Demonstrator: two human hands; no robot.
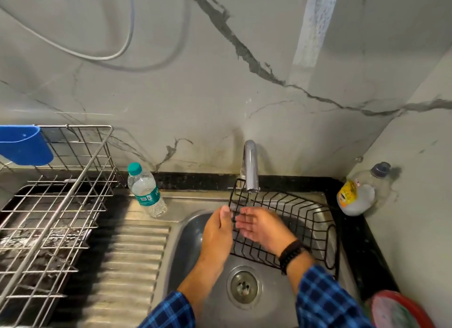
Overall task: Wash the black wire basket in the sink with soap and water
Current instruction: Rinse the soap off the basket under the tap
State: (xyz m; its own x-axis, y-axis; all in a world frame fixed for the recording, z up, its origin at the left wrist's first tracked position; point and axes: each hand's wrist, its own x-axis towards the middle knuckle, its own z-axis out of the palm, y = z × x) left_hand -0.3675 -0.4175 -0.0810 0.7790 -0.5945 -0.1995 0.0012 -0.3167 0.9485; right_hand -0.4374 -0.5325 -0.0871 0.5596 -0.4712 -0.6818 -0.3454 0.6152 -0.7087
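1. Head view, task thing: the black wire basket (293, 220) stands tilted in the sink (186, 254). Its far left corner is just under the tap (250, 166), and its right end rests against the basin's right side.
2. The left hand (217, 232) grips the basket's left edge with the thumb laid along the wire. Its other fingers are hidden behind.
3. The right hand (259, 227) is flat, with straight fingers lying on the wires inside the basket. It holds nothing, and a thin stream of water falls just beyond its fingertips. A dark bracelet (291, 253) circles its wrist.
4. The drain (244, 287) lies between the forearms.
5. A water bottle (146, 193) stands on the sink's rim left of the tap. A soap bottle (357, 195) leans in the right corner. A steel dish rack (56, 205) sits far left.
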